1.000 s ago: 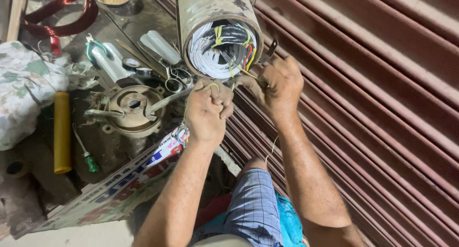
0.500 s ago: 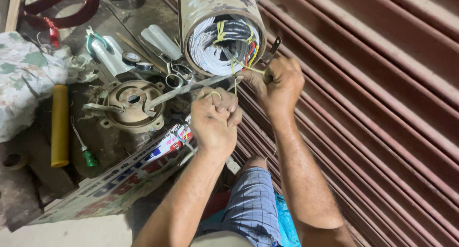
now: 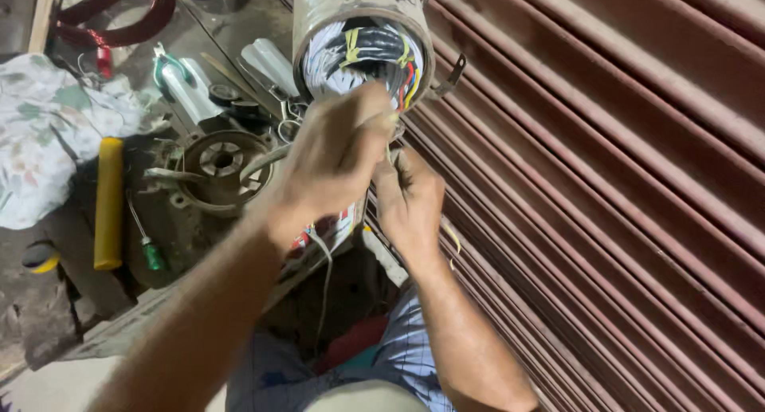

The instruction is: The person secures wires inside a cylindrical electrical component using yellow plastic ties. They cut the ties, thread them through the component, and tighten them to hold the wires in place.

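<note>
Ribbed maroon shutter (image 3: 606,181) lies under the work. Left hand (image 3: 335,161) pinches a thin cord (image 3: 325,276) just below the motor cylinder (image 3: 362,29). Right hand (image 3: 410,201), touching it beneath, curls closed; its hold is hidden

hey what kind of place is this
Probably a motor repair workshop: a motor stator with exposed windings, a copper wire coil, and pliers and a screwdriver lie about, beside a metal roller shutter.

The blurred left hand (image 3: 335,161) hides the motor cylinder (image 3: 362,29)'s lower rim; its top is cropped.
</note>
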